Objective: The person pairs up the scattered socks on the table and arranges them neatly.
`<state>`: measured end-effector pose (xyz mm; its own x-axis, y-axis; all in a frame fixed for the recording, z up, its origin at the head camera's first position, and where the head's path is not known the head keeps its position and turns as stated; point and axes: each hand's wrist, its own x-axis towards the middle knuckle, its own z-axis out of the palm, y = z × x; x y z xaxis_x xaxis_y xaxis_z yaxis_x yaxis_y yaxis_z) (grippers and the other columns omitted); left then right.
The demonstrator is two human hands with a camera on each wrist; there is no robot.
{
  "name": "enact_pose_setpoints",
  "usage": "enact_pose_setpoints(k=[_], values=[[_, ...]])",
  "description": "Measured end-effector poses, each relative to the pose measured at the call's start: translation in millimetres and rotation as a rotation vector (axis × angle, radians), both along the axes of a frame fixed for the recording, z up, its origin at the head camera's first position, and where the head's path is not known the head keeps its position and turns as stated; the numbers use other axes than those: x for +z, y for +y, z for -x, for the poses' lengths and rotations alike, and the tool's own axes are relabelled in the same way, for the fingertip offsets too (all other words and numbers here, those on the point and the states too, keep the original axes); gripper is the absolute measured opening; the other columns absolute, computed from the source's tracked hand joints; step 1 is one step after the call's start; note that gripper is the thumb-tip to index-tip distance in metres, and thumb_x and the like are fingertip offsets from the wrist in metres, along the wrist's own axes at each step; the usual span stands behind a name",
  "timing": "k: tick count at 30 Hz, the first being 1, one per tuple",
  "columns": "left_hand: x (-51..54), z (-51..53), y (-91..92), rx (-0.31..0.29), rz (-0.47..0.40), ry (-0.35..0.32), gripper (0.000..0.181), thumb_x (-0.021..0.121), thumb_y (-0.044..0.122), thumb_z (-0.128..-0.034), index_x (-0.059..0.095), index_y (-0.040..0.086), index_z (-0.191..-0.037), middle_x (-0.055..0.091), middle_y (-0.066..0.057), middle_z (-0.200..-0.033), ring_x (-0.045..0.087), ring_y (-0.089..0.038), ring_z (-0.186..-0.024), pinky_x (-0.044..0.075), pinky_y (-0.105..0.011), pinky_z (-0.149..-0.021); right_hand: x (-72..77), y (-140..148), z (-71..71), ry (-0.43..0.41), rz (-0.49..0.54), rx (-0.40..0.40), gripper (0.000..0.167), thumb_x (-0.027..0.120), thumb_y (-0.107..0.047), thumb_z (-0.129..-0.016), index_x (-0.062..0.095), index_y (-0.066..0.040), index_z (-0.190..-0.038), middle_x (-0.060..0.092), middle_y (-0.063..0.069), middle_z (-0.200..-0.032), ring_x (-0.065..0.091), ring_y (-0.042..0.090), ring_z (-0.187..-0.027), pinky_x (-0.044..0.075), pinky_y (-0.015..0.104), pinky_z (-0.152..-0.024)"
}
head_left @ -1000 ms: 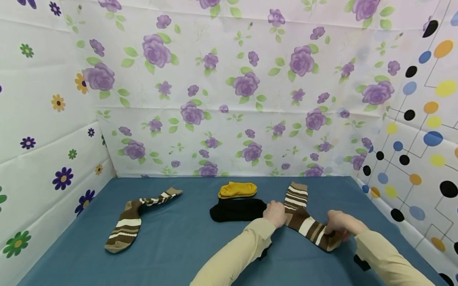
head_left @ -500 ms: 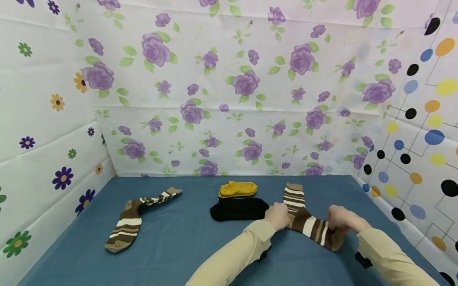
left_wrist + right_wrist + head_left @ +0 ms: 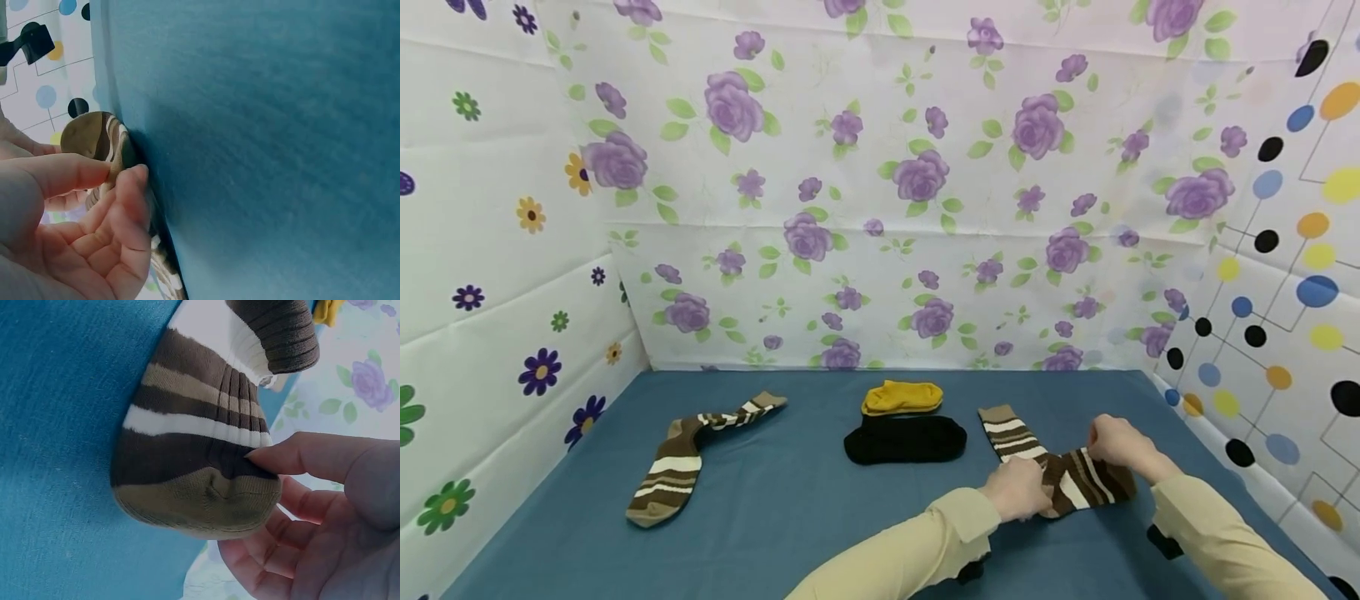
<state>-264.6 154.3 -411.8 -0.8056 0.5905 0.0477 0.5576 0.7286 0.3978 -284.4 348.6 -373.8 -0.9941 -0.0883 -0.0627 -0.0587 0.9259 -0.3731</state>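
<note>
A brown, tan and white striped sock [image 3: 1078, 485] lies bent on the blue cloth at the right. Its heel side is pinched between the thumb and fingers of my left hand [image 3: 1019, 487], as the left wrist view also shows at the sock's edge [image 3: 115, 147]. My right hand [image 3: 1120, 442] pinches the toe end, and in the right wrist view the thumb presses on the dark band above the tan toe [image 3: 194, 500]. The sock's cuff [image 3: 997, 414] points away to the back left. A matching striped sock [image 3: 666, 479] lies twisted at the far left, apart from both hands.
A folded black pair of socks [image 3: 905, 440] lies left of the striped sock, with a yellow pair [image 3: 902, 398] just behind it. Flowered sheeting [image 3: 880, 208] stands along the back edge of the blue cloth [image 3: 760, 517]. Dotted sheeting [image 3: 1285, 400] borders the right.
The held sock has turned: its toe end has swung up and away and its cuff has shifted left. My left hand has moved right and nearer; my right hand has lifted slightly.
</note>
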Motion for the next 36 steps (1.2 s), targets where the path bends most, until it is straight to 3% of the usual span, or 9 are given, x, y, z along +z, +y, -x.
enact_pose_setpoints(k=[6,10,13,17,20,27,36], values=[[4.4,11.1,-4.4,0.033,-0.016,0.010,0.049,0.056,0.028,-0.0901,0.049,0.010,-0.045,0.036,0.003,-0.034,0.033,-0.007,-0.029,0.028,-0.021,-0.031,-1.2,4.6,-0.2,0.024,-0.012,-0.016,0.016,0.052,0.005,-0.077,0.051,-0.007,-0.066,0.044,0.003,-0.058,0.040,0.016,-0.051,0.031,0.032,-0.047],[4.5,27.4,-6.0,-0.004,-0.044,0.078,0.052,0.054,0.025,-0.0920,0.038,0.012,-0.045,0.027,0.003,-0.036,0.023,-0.007,-0.029,0.024,-0.020,-0.032,-2.9,7.0,-0.1,0.023,-0.011,-0.021,0.016,0.052,0.005,-0.078,0.051,-0.007,-0.067,0.045,0.003,-0.059,0.040,0.016,-0.051,0.031,0.032,-0.048],[1.8,39.6,-7.0,-0.030,0.008,0.162,0.038,0.055,0.020,-0.0910,0.048,0.014,-0.054,0.043,0.003,-0.054,0.034,-0.007,-0.041,0.030,-0.020,-0.037,-2.4,6.6,-0.3,0.019,-0.009,-0.022,0.015,0.052,0.005,-0.079,0.052,-0.006,-0.068,0.045,0.003,-0.061,0.041,0.017,-0.053,0.031,0.032,-0.049],[-3.3,48.4,-7.2,-0.010,0.158,0.266,0.009,0.057,0.020,-0.0900,0.064,0.016,-0.092,0.053,-0.001,-0.096,0.050,-0.011,-0.074,0.040,-0.024,-0.050,-1.6,5.4,-0.4,0.009,-0.012,-0.029,0.014,0.051,0.005,-0.079,0.053,-0.006,-0.070,0.046,0.004,-0.063,0.042,0.018,-0.054,0.032,0.034,-0.050],[-6.4,50.1,-6.3,-0.007,0.235,0.309,0.019,0.057,0.022,-0.0901,0.063,0.017,-0.107,0.052,-0.001,-0.104,0.051,-0.015,-0.086,0.042,-0.025,-0.053,-3.0,4.9,-0.3,0.004,-0.013,-0.038,0.014,0.051,0.005,-0.078,0.053,-0.006,-0.070,0.046,0.004,-0.063,0.042,0.018,-0.054,0.032,0.034,-0.050],[-10.1,49.2,-7.0,-0.027,0.267,0.281,0.021,0.056,0.023,-0.0902,0.063,0.018,-0.109,0.050,-0.001,-0.107,0.049,-0.014,-0.088,0.042,-0.025,-0.055,-5.2,4.8,-0.5,0.010,-0.010,-0.039,0.016,0.051,0.006,-0.077,0.052,-0.006,-0.068,0.045,0.004,-0.062,0.040,0.018,-0.054,0.031,0.035,-0.050],[-11.4,38.5,-8.6,-0.073,0.312,0.317,0.021,0.053,0.025,-0.0918,0.060,0.020,-0.111,0.049,0.001,-0.107,0.049,-0.014,-0.090,0.044,-0.027,-0.063,-2.5,7.4,-0.3,0.002,-0.019,-0.041,0.012,0.051,0.006,-0.079,0.055,-0.004,-0.074,0.048,0.005,-0.067,0.045,0.020,-0.058,0.034,0.035,-0.051]])
